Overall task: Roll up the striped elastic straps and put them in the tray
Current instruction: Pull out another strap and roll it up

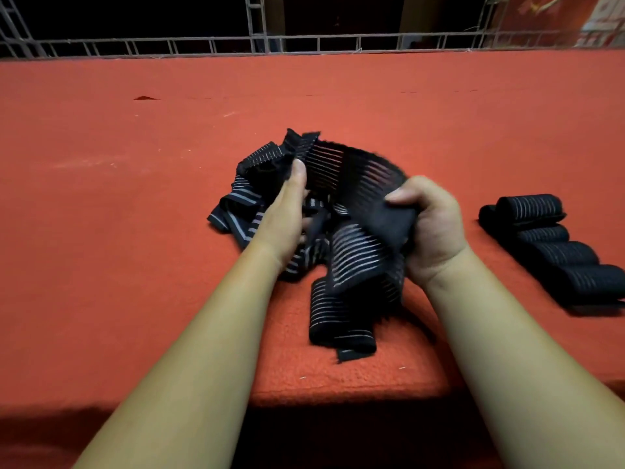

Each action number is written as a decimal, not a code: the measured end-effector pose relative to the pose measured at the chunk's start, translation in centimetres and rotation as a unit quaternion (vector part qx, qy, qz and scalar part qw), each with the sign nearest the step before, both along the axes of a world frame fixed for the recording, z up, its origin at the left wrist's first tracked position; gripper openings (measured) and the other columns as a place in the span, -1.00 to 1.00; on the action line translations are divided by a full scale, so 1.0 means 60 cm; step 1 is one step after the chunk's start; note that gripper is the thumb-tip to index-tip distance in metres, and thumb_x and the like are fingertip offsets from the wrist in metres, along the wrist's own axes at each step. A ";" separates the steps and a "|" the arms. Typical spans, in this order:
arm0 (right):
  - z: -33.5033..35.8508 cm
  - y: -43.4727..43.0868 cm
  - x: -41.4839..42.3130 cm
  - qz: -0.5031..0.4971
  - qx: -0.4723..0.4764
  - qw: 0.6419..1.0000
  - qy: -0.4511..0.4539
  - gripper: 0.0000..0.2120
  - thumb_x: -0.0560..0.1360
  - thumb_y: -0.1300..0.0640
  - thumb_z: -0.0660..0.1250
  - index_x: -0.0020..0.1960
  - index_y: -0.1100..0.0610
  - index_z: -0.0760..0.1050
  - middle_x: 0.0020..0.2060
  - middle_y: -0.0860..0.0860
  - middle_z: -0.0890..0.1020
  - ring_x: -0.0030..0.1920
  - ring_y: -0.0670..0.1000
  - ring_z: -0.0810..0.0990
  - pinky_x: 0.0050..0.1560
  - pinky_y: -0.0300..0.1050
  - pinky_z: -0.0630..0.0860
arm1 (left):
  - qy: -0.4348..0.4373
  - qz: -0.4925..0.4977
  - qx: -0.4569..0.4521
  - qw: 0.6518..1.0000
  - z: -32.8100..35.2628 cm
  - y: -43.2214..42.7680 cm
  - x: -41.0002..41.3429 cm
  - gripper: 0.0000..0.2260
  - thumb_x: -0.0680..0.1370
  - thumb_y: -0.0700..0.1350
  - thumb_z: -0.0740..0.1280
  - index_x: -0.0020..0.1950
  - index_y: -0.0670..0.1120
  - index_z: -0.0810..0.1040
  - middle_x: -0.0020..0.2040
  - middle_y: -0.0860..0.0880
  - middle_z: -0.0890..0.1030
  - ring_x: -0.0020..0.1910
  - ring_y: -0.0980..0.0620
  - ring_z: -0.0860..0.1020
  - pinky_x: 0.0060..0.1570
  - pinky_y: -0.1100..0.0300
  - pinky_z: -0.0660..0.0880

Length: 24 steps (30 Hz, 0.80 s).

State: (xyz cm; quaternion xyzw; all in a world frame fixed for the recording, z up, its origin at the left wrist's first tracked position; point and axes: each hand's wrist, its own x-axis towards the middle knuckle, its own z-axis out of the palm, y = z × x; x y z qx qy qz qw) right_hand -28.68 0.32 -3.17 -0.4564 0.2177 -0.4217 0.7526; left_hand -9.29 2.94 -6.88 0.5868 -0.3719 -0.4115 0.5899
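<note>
A tangled heap of black elastic straps with white stripes (243, 204) lies in the middle of the red table. One strap (358, 170) arches between my two hands above the heap. My left hand (287, 211) pinches its far end with the thumb on top. My right hand (429, 225) grips the other end, fingers curled round the black fabric. A loose length of strap (341, 316) trails from the hands toward the table's near edge. Several rolled straps (554, 252) lie side by side at the right. No tray is in view.
The red felt-covered table (135, 198) stretches wide to the left and back. A metal grid railing (304, 45) runs along its far edge. The table's near edge (338, 397) drops into shadow just below my forearms.
</note>
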 end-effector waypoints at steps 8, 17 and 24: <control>-0.009 0.001 -0.017 0.062 -0.039 0.992 0.107 -0.21 0.02 0.02 0.48 0.21 0.22 0.41 -0.27 0.23 0.29 -0.51 0.12 0.14 -0.47 -0.09 0.00 | -0.050 0.014 -0.049 0.997 0.011 0.004 -0.011 -0.86 0.62 0.19 0.38 0.13 0.24 0.67 0.11 0.13 0.76 0.03 0.02 0.75 0.09 -0.11 0.67; 0.005 0.015 -0.036 0.127 -0.089 0.948 0.277 -0.64 0.32 0.06 0.32 -0.61 0.08 0.35 -0.68 -0.01 0.28 -0.63 -0.04 0.19 -0.54 -0.22 0.23 | -0.093 0.183 -0.153 0.967 0.045 0.014 -0.001 -0.86 0.56 0.03 0.57 -0.08 -0.02 0.75 -0.11 0.04 0.80 -0.12 0.07 0.75 -0.02 0.01 0.70; -0.003 0.039 -0.030 0.272 -0.118 0.880 0.370 -0.49 0.62 0.09 0.24 -0.47 0.21 0.27 -0.62 0.03 0.21 -0.55 0.01 0.17 -0.35 -0.16 0.33 | -0.127 0.303 -0.156 0.931 0.066 0.030 0.000 -0.71 0.42 0.19 0.61 -0.21 0.06 0.60 -0.13 0.01 0.71 -0.15 -0.02 0.66 0.02 -0.15 0.64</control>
